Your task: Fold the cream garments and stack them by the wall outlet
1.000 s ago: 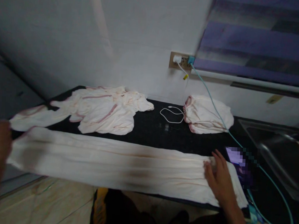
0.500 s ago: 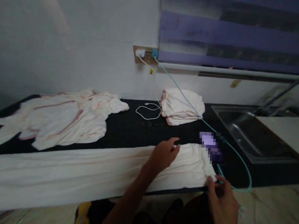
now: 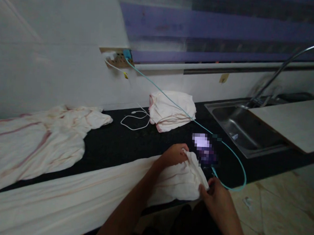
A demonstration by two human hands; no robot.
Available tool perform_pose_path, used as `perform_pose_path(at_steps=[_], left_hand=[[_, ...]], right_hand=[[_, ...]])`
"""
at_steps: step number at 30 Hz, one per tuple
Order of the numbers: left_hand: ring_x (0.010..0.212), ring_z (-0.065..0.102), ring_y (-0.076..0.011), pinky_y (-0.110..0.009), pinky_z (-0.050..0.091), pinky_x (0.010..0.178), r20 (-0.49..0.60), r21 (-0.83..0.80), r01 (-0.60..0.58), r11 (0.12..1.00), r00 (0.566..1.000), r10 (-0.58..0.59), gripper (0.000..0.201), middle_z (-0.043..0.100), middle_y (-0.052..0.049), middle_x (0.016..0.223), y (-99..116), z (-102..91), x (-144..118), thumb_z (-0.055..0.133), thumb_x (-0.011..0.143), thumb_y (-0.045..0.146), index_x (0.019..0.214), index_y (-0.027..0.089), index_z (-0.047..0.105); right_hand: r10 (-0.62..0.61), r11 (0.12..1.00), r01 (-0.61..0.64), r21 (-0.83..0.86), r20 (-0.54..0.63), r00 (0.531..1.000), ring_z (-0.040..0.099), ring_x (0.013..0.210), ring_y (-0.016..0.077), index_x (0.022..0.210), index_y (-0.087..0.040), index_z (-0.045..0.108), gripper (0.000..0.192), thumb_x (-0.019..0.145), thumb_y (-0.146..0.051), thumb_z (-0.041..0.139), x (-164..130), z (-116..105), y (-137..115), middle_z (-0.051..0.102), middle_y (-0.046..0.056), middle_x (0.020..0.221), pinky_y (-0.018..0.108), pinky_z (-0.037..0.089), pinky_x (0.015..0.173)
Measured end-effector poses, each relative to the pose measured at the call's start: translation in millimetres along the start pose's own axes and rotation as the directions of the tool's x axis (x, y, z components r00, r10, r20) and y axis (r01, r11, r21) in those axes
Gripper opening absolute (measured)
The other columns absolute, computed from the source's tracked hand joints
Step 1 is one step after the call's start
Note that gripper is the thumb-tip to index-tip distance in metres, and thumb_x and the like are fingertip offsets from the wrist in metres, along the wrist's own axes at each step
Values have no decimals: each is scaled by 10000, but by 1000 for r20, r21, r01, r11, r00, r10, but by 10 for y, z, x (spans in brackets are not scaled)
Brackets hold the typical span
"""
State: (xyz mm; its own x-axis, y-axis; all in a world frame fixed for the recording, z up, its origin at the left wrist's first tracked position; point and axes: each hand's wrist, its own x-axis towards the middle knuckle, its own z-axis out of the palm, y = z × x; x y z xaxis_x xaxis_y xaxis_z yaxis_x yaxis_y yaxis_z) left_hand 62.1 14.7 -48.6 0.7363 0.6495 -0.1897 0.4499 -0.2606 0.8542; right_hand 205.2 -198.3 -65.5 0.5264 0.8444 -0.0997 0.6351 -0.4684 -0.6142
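Now your left hand (image 3: 174,154) and right hand (image 3: 216,197) pinch the right end of the long cloth (image 3: 90,193), lying along the counter's (image 3: 134,144) near edge, so both corners lift together

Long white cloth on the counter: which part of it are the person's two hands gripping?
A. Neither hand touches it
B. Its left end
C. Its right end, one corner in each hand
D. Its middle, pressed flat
C. The left hand pinches the far corner and the right hand the near corner of the long white cloth at its right end.
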Motion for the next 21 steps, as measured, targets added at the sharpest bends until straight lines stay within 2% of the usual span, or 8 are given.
perform_pose_path(at_steps=[3, 5, 7, 11, 14, 18, 19, 21], left_hand=[[502, 505, -84, -185, 366, 490, 43, -289, -54, 956, 997, 70, 206, 571, 66, 630, -56, -44, -25, 623, 731, 214, 923, 191, 554], [525, 538, -92, -196, 406, 520, 48, -520, -86, 850, 990, 130, 264, 599, 57, 651, -65, -57, -17, 693, 704, 242, 885, 204, 506], [588, 592, -107, -213, 462, 586, 4, -648, -123, 751, 986, 165, 328, 625, 45, 689, -41, -56, -1, 763, 688, 262, 865, 203, 492], [656, 606, -104, -216, 471, 657, -84, -755, -154, 638, 987, 140, 394, 627, 46, 739, 91, -46, -2, 838, 669, 270, 890, 191, 521], [635, 590, -104, -219, 459, 649, -101, -837, -134, 530, 991, 91, 436, 626, 46, 743, 223, -51, -37, 869, 651, 304, 910, 192, 537], [713, 632, -123, -241, 511, 724, -78, -928, -111, 356, 991, 104, 432, 641, 8, 806, 419, -57, -77, 871, 680, 393, 917, 178, 581], [729, 641, -129, -249, 525, 734, -50, -935, -83, 344, 993, 102, 449, 644, -4, 822, 468, -50, -79, 843, 716, 480, 920, 175, 584], [721, 650, -135, -255, 542, 699, -7, -910, -30, 414, 998, 58, 523, 646, -14, 835, 554, -22, -73, 778, 756, 625, 933, 182, 564]], right_hand=[[-138, 990, 138, -2, -82, 987, 611, 671, 212, 817, -248, 539, 186, 870, -417, 597, -94, -64, -96, 630, 21, 749, 313, 401, 653], [-214, 975, 222, 32, -164, 963, 614, 740, 212, 819, -246, 534, 147, 873, -369, 593, -154, -91, -183, 627, 29, 827, 319, 424, 695], [-249, 956, 276, 99, -219, 943, 631, 823, 212, 889, -243, 549, 78, 883, -314, 581, -198, -88, -268, 644, 35, 910, 320, 453, 749], [-219, 912, 325, 252, -371, 902, 667, 982, 209, 1034, -237, 563, 139, 905, -273, 604, -244, -16, -411, 692, 50, 1089, 325, 491, 858], [-223, 875, 402, 271, -511, 830, 671, 1014, 209, 1074, -230, 598, 165, 910, -249, 615, -262, 29, -506, 698, 51, 1090, 336, 500, 892], [-300, 825, 517, 227, -601, 741, 673, 1032, 213, 1084, -220, 633, 165, 923, -209, 602, -253, 39, -586, 697, 63, 1101, 362, 509, 922], [-308, 817, 533, 219, -616, 725, 674, 1039, 216, 1090, -217, 635, 169, 925, -204, 603, -241, 36, -589, 697, 68, 1112, 369, 512, 925], [-311, 811, 545, 212, -633, 709, 676, 1044, 219, 1108, -212, 638, 182, 930, -197, 606, -208, 30, -572, 699, 73, 1117, 377, 517, 930]])
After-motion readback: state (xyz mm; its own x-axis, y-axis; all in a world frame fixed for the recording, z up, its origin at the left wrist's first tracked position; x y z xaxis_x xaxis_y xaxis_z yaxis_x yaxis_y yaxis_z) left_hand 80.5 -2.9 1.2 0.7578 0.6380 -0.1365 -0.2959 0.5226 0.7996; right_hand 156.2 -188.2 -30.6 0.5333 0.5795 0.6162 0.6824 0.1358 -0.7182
